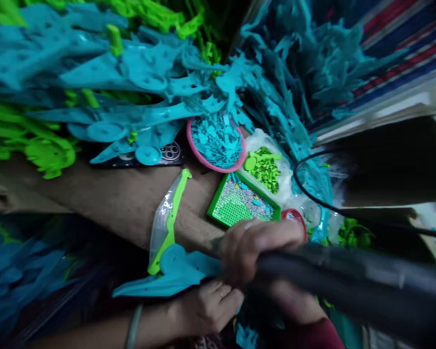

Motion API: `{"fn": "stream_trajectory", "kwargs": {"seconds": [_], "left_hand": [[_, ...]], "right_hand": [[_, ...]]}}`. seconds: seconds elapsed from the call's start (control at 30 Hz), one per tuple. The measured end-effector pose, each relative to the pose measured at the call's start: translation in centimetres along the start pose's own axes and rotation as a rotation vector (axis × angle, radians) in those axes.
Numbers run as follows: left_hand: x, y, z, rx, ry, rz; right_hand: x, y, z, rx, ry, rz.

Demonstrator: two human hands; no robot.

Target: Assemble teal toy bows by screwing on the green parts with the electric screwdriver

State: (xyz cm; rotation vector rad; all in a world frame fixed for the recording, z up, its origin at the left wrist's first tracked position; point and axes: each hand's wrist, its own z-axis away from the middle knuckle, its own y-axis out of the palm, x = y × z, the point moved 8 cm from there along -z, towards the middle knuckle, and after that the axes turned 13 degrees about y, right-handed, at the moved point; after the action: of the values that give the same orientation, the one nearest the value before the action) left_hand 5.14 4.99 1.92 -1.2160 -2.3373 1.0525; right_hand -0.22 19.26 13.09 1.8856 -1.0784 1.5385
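My right hand is wrapped around a thick dark cylindrical tool that looks like an electric screwdriver. The tool is blurred, and its working tip is hidden. Below it, my left hand is closed at the right end of a flat blue plastic part, which has a rounded lobe and a long pointed end. The fingers hide where they meet the part. Just above that part, a lime-green plastic strip with a clear film-like piece lies on the brown work surface.
Blue and green mouldings are heaped along the back. A pink-rimmed bowl holds small blue pieces. Beside it are a green tray of silvery bits, green pegs on white plastic and a red-rimmed container. A black cable loops at the right.
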Motion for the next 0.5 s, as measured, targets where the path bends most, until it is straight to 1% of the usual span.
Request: {"fn": "stream_trajectory", "kwargs": {"seconds": [0.03, 0.07, 0.1, 0.13, 0.17, 0.23, 0.3, 0.5], "left_hand": [[0.0, -0.4, -0.3, -0.021, 0.040, -0.014], [-0.1, -0.7, -0.6, -0.040, 0.071, -0.030], [-0.1, -1.0, -0.7, -0.055, 0.093, -0.046], [-0.1, -1.2, -0.8, -0.062, 0.109, -0.058], [-0.1, -1.3, -0.8, -0.063, 0.113, -0.063], [0.0, -1.4, -0.8, -0.061, 0.095, -0.052], [-0.1, -1.3, -0.8, -0.057, 0.069, -0.043], [0.0, -1.2, -1.0, -0.031, 0.036, -0.012]], "right_hand": [[0.1, -2.4, -0.8, -0.101, -0.038, -0.061], [-0.2, -4.9, -1.3, -0.235, -0.084, -0.129], [-1.0, -6.8, -1.8, -0.335, -0.081, -0.170], [-2.1, -8.3, -2.2, -0.423, -0.065, -0.190], [-3.4, -9.2, -2.4, -0.475, -0.036, -0.197], [-5.4, -9.5, -2.7, -0.480, 0.010, -0.193], [-6.4, -9.4, -2.5, -0.475, 0.018, -0.192], [-7.0, -9.5, -2.1, -0.496, 0.060, -0.175]]}}
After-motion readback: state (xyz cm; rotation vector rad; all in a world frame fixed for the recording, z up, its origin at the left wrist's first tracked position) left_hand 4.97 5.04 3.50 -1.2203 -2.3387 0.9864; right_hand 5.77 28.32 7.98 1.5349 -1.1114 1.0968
